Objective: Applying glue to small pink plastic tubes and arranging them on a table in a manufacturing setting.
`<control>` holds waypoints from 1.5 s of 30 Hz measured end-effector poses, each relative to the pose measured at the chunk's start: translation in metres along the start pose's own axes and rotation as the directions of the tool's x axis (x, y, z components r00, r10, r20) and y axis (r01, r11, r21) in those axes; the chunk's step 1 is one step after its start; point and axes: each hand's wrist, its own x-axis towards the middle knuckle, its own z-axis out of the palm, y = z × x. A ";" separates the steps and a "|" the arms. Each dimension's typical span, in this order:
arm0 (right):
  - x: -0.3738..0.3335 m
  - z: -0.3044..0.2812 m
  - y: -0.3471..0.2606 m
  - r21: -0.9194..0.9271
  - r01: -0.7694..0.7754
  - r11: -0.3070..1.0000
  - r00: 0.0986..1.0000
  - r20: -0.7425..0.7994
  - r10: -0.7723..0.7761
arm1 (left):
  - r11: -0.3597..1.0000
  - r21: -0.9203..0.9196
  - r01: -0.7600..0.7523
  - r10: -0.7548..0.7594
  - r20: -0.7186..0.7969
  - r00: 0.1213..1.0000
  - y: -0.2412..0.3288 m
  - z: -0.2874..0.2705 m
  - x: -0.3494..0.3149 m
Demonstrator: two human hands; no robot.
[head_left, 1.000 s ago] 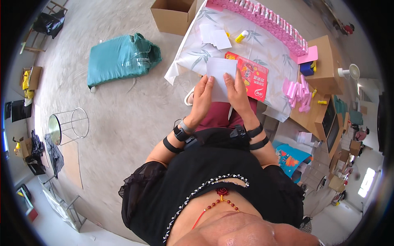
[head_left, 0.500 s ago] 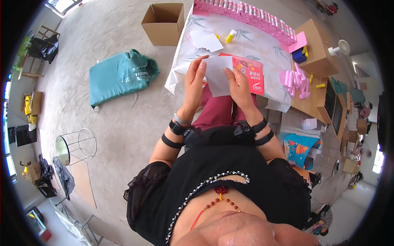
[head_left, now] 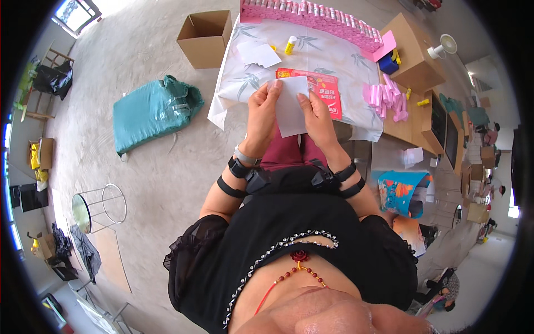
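Observation:
A white sheet of paper (head_left: 291,108) is held up between both my hands, just in front of the table's near edge. My left hand (head_left: 263,108) pinches its left side near the top, thumb on the face toward me. On the right side, my right hand (head_left: 318,118) grips the sheet with thumb and fingers. Beyond the paper lies a flat red printed packet (head_left: 328,93) on the table, partly hidden by the sheet and my hand. A yellow-and-white glue stick (head_left: 290,45) stands farther back, beside loose white sheets (head_left: 259,54).
Pink tubes stand in a long row (head_left: 317,18) along the table's (head_left: 347,58) far edge. Pink rolled pieces (head_left: 386,97) are heaped at its right. An open cardboard box (head_left: 204,47) and a green wrapped parcel (head_left: 153,114) sit on the floor to the left.
The paper has come slightly nearer to me and hangs a bit lower, with both hands still gripping it. The whole view has shifted, so the table appears farther left.

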 end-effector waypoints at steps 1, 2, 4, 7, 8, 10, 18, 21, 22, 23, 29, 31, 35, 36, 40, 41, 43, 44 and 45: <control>-0.001 -0.006 0.001 -0.019 0.009 1.000 1.000 -0.007 -0.009 | 1.000 0.008 0.004 -0.004 0.008 1.000 -0.004 0.005 0.001; -0.002 -0.012 0.002 -0.026 0.013 1.000 1.000 -0.011 -0.014 | 1.000 0.004 0.004 -0.004 0.016 1.000 -0.008 0.010 0.002; -0.002 -0.024 0.003 -0.042 -0.003 0.999 1.000 -0.019 0.003 | 1.000 0.009 0.009 -0.009 0.025 1.000 -0.016 0.019 0.004; -0.001 -0.041 0.003 -0.032 -0.020 0.999 0.999 -0.033 0.019 | 1.000 0.009 0.006 -0.006 0.011 1.000 -0.029 0.033 0.009; 0.000 -0.047 0.004 -0.017 -0.021 1.000 0.999 -0.044 0.021 | 1.000 0.010 0.003 -0.003 0.003 1.000 -0.033 0.038 0.012; 0.004 -0.062 0.007 -0.006 -0.045 0.999 0.998 -0.037 0.045 | 1.000 0.024 0.011 -0.011 -0.005 1.000 -0.042 0.047 0.020; 0.026 -0.105 0.050 0.048 -0.079 0.996 0.986 -0.142 0.085 | 0.989 0.075 0.124 -0.125 0.009 0.992 -0.088 0.076 0.061; 0.035 -0.120 0.067 0.012 -0.108 0.994 0.977 -0.183 0.109 | 0.977 0.118 0.179 -0.177 -0.027 0.984 -0.103 0.082 0.080; 0.036 -0.125 0.071 0.020 -0.133 0.991 0.974 -0.181 0.134 | 0.973 0.124 0.193 -0.191 -0.032 0.981 -0.106 0.083 0.086; 0.037 -0.129 0.075 0.041 -0.129 0.991 0.976 -0.174 0.135 | 0.959 0.149 0.241 -0.241 -0.022 0.970 -0.107 0.082 0.092; 0.050 -0.147 0.087 0.096 -0.158 0.983 0.973 -0.154 0.172 | 0.901 0.299 0.316 -0.329 -0.005 0.944 -0.115 0.077 0.116; 0.052 -0.154 0.089 0.108 -0.194 0.975 0.970 -0.130 0.207 | 0.886 0.350 0.304 -0.334 0.028 0.942 -0.119 0.075 0.122; 0.054 -0.161 0.094 0.115 -0.242 0.963 0.964 -0.087 0.252 | 0.874 0.400 0.277 -0.323 0.052 0.945 -0.124 0.071 0.126; 0.055 -0.162 0.094 0.104 -0.242 0.965 0.964 -0.084 0.251 | 0.876 0.402 0.266 -0.322 0.077 0.944 -0.124 0.071 0.127; 0.055 -0.166 0.092 0.077 -0.289 0.954 0.956 -0.039 0.292 | 0.867 0.408 0.286 -0.344 0.074 0.936 -0.120 0.068 0.127; 0.055 -0.166 0.091 0.050 -0.294 0.954 0.955 -0.020 0.295 | 0.860 0.414 0.298 -0.355 0.065 0.933 -0.118 0.067 0.127; 0.057 -0.165 0.089 0.020 -0.300 0.954 0.954 0.000 0.300 | 0.858 0.413 0.306 -0.358 0.051 0.932 -0.115 0.064 0.127; 0.058 -0.164 0.087 0.000 -0.315 0.949 0.949 0.011 0.315 | 0.849 0.424 0.316 -0.369 0.047 0.928 -0.112 0.062 0.128; 0.059 -0.163 0.086 -0.010 -0.301 0.953 0.953 0.020 0.302 | 0.839 0.435 0.326 -0.381 0.043 0.924 -0.109 0.061 0.128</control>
